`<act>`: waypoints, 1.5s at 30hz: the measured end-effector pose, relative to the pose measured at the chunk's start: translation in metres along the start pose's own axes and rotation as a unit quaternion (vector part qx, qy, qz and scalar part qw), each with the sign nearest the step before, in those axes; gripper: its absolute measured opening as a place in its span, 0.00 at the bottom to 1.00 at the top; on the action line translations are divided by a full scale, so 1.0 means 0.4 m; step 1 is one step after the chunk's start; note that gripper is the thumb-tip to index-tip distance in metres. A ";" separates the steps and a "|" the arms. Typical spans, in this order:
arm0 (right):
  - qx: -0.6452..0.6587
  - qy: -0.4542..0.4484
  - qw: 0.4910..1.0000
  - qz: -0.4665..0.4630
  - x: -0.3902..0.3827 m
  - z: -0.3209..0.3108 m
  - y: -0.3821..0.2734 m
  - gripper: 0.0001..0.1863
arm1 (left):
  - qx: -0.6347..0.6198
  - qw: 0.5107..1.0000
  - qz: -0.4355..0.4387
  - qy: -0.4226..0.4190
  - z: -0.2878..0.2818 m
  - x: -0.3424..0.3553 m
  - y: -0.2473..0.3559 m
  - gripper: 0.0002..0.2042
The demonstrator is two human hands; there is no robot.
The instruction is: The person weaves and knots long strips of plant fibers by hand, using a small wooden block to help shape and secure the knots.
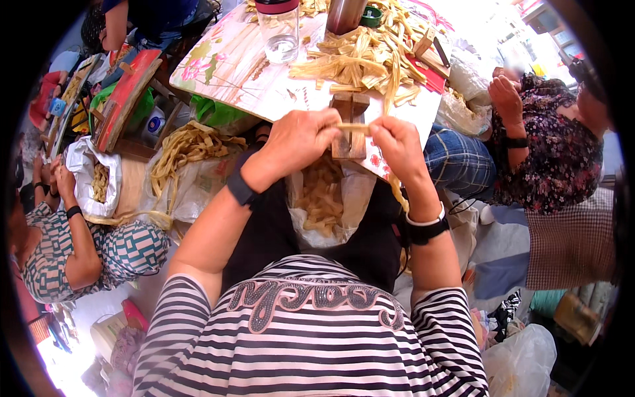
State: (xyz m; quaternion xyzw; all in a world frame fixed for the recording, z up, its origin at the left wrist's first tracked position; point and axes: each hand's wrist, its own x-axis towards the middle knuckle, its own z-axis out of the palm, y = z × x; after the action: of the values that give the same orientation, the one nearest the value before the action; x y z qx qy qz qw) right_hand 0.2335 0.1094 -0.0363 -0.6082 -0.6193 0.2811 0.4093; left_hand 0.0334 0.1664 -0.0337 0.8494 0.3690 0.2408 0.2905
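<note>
My left hand (295,140) and my right hand (399,147) pinch the two ends of a short, flat, pale-yellow strip (354,128). The strip is stretched level between them, just above a small wooden block device (348,149) at the table's near edge. A heap of similar long yellow strips (360,49) lies on the table beyond, and one strand hangs down toward my right hand. Below the table edge, between my legs, an open plastic bag (354,192) holds many short, folded yellow pieces (322,202).
On the flower-patterned table (228,66) stand a clear jar (280,40) with some water and a brown metal cup (345,14). A bag of strips (188,159) sits at left beside a red wooden stool (129,96). People work at left and sit at right.
</note>
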 end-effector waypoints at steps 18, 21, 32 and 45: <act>0.469 -0.155 0.830 0.259 -0.152 0.130 -0.057 0.17 | -0.482 0.861 -0.161 0.030 0.116 -0.216 0.094 0.19; 0.500 -0.150 0.812 0.260 -0.166 0.136 -0.081 0.21 | -0.415 0.902 -0.077 0.089 0.116 -0.206 0.099 0.18; 0.193 -0.211 0.957 0.041 -0.205 0.077 -0.239 0.15 | -0.702 0.644 -0.035 0.301 -0.117 -0.162 0.123 0.15; 0.032 0.050 0.995 -0.080 -0.206 0.191 -0.164 0.07 | -0.392 0.912 -0.092 0.082 -0.007 -0.234 0.153 0.17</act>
State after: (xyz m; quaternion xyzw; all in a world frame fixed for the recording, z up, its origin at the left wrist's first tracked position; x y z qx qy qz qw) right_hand 0.1283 0.0333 -0.0332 -0.5567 -0.6355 0.2359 0.4802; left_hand 0.0041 0.0612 -0.0088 0.6068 0.3444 0.4073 0.5894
